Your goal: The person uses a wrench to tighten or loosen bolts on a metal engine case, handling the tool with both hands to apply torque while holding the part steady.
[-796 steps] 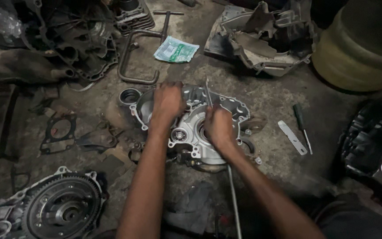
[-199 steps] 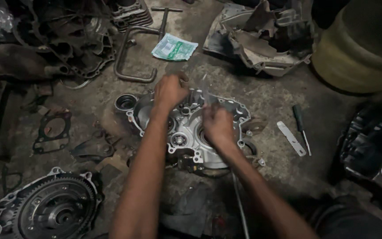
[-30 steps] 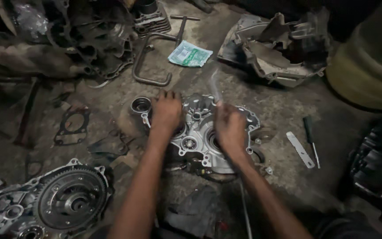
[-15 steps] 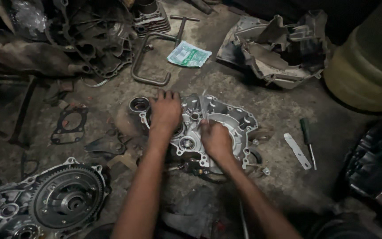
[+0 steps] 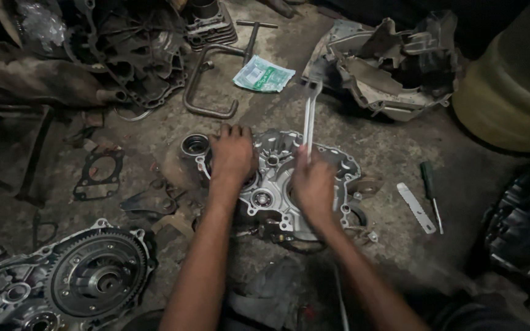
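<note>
Wrench (image 5: 308, 116) newly upright, seemingly gripped low

The floor (image 5: 363, 132) is rough grey concrete, dirty and stained with oil. The light is weak, and the edges of the view are dark. A green packet (image 5: 263, 73) lies on the floor. Left of the packet is a bent metal bar (image 5: 207, 86), and further left a dark engine part (image 5: 124, 55). Right of the packet is a broken casing (image 5: 394, 67), and far right a big yellowish drum (image 5: 513, 92).
</note>
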